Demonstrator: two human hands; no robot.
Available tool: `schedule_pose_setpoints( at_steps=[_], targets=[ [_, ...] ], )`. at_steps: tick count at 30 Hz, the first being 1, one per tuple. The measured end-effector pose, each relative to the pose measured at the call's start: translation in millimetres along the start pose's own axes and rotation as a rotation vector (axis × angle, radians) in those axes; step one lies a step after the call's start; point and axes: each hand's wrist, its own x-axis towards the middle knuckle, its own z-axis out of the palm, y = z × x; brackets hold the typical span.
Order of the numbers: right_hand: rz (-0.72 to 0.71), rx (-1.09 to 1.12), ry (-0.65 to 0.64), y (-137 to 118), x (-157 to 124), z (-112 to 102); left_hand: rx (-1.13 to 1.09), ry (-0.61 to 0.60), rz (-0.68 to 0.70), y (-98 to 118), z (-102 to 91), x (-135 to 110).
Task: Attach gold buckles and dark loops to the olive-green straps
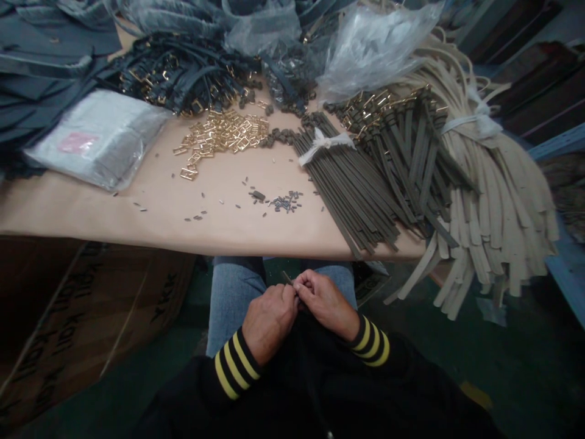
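Black sleeves w/ yellow-striped cuffs (236,364) fill the bottom of my view, running in toward the middle. L grip (269,323) & R grip (325,302) are pressed together over my lap, knuckles up, both pinching a short dark strap piece (287,278). Only its thin tip shows, poking up & left past my fingers (299,283). Rest is hidden in the grip, so can't tell its length or what's on it. It sits betw. the two grips, well below the worktop edge & nowhere near the piles.

Under my hands: blue jeans (235,292) on my legs. Ahead, tan worktop (137,207), its front edge just past my knees. Nearest on it, small metal bits (286,202) scattered loose, some in a little cluster. Behind those, heap of gold buckles (222,135). To the R, bundle of olive-grey straps (347,183) tied w/ a white strip, next to more of the same w/ gold buckles fitted (402,146). Further R, big bunch of cream straps (503,207) hanging over the edge. Far L, silvery plastic pack (98,139) w/ pink label. Behind it, dark straps w/ buckles (178,73) & stacked dark flat pieces (41,61). Clear plastic bag (375,52) at the back. Low on my L, cardboard carton (86,305) w/ dark print.
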Motion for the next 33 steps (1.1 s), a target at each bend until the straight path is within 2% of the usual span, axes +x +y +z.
schedule_pose_setpoints(
  at_steps=[5,11,15,20,23,27,33],
  targets=[
    [-0.012,-0.091,0.016,-1.8,-0.9,-0.5,-0.11,0.006,-0.02,0.4,-0.1,2.3],
    [-0.103,-0.246,-0.021,-2.4,-0.9,-4.1,-0.16,-0.009,-0.014,-0.5,1.5,3.9],
    [-0.205,-0.294,-0.07,-1.1,-3.5,-4.8,-0.152,-0.061,-0.04,-2.6,3.8,4.6],
    [-0.273,-0.544,-0.098,-0.6,-6.9,-4.3,-0.051,-0.201,-0.02,1.6,-3.7,6.7],
    [-0.293,-0.653,-0.107,-0.6,-7.8,-4.6,0.004,-0.233,-0.015,5.2,-7.1,8.0],
    [-0.319,-0.675,-0.121,-5.0,-10.4,-6.4,-0.046,-0.147,-0.023,1.2,-2.6,8.9],
    [-0.238,-0.58,-0.134,-9.7,-9.4,-6.4,-0.438,-0.016,-0.11,-5.9,-1.0,3.6]
  ],
)
